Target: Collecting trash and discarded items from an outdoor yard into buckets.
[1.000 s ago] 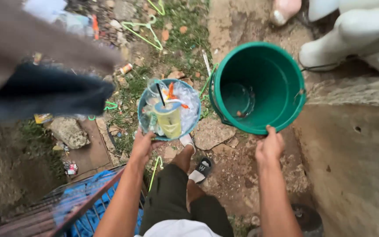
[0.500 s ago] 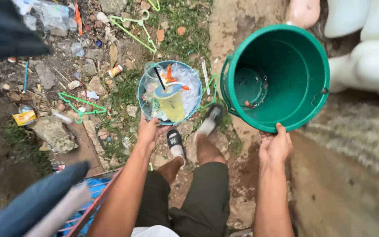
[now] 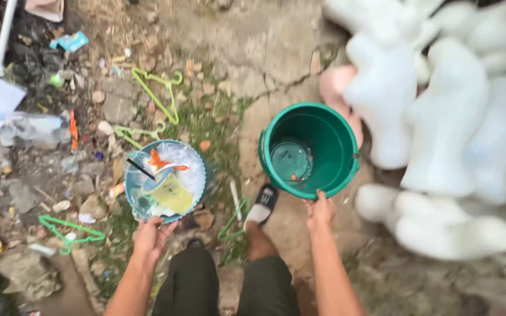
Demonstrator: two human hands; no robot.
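Left hand [image 3: 150, 237] has its fingers curled under the near rim of a small blue bucket [image 3: 133, 196] stuffed with plastic cups and wrappers, held over the littered ground. Right hand [image 3: 320, 210] is closed on the near rim of the green bucket [image 3: 338, 149], off to the right beside the white mannequin parts [image 3: 440, 123].

Green plastic bucket [image 3: 323, 146] hangs by its near rim, mouth tipped up toward the camera, nearly empty, a small orange scrap on its wet bottom. Beside it and apart, the light blue basin [image 3: 133, 196] sits level, heaped with clear plastic cups, a yellow-green cup, black straw and orange bits.
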